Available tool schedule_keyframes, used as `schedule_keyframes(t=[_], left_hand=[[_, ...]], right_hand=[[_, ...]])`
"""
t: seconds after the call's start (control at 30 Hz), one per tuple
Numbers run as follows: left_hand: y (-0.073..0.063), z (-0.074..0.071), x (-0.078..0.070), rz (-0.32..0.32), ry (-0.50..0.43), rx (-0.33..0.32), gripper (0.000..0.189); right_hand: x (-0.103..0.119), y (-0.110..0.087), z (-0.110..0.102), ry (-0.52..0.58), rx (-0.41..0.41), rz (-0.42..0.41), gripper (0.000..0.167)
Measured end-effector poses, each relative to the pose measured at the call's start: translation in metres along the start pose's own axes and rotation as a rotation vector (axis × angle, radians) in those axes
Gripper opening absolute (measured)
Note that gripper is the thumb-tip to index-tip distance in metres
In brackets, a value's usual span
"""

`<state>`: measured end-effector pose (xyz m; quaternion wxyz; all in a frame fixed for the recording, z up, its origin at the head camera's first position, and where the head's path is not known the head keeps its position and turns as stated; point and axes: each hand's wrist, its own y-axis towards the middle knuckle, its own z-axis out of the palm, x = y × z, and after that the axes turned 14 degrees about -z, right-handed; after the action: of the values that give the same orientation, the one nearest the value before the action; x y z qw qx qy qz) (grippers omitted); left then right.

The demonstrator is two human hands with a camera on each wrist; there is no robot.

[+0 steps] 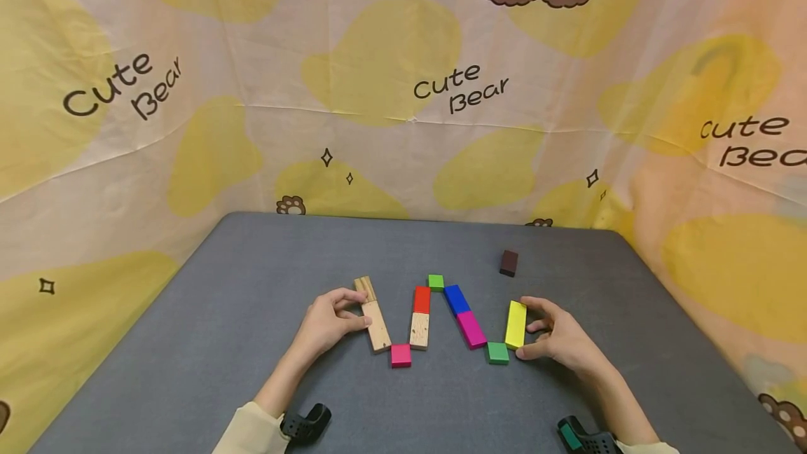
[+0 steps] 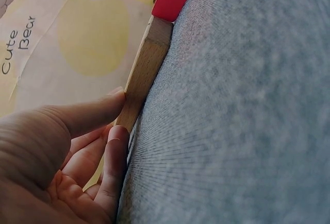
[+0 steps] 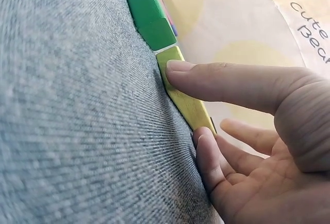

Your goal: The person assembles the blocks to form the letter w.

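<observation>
My left hand (image 1: 328,319) touches the outer side of two plain wooden blocks laid end to end. Its index finger reaches onto the upper wooden block (image 1: 363,286), and the thumb presses the lower wooden block (image 1: 378,331). At the right, my right hand (image 1: 561,333) pinches a yellow block (image 1: 515,325) lengthwise, a finger at its far end and the thumb (image 3: 191,74) at its near end. A pink-red block (image 1: 401,356) lies at the foot of the wooden pair. By the yellow block's foot is a green block (image 1: 498,354).
Between the hands, a red block (image 1: 422,300) tops a wooden block (image 1: 419,331), a light green block (image 1: 436,283) forms a peak, and a blue block (image 1: 457,300) and magenta block (image 1: 471,330) slope down. A dark brown block (image 1: 508,263) lies apart on the grey table (image 1: 284,251).
</observation>
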<state>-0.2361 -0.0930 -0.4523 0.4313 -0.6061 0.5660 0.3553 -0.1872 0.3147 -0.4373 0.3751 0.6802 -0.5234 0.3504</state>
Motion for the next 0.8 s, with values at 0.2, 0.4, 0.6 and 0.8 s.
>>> schedule_keyframes(t=[0.2,0.4,0.6,0.8], left_hand=[[0.0000,0.0001,0.0001,-0.003,-0.002,0.002,0.033],[-0.0001,0.0002,0.0003,-0.005,0.002,-0.002,0.033],[-0.0005,0.0004,0.0003,-0.002,0.001,0.000,0.034],[-0.0003,0.0005,0.0003,0.005,-0.006,0.005,0.033]], right_hand=[[0.0005,0.0001,-0.0007,-0.009,0.004,0.005,0.095],[0.0005,0.0000,-0.0009,-0.006,0.016,0.004,0.094],[-0.0001,-0.0004,-0.0012,-0.005,0.020,0.001,0.094],[-0.0003,0.0004,-0.0013,-0.011,0.021,0.017,0.094]])
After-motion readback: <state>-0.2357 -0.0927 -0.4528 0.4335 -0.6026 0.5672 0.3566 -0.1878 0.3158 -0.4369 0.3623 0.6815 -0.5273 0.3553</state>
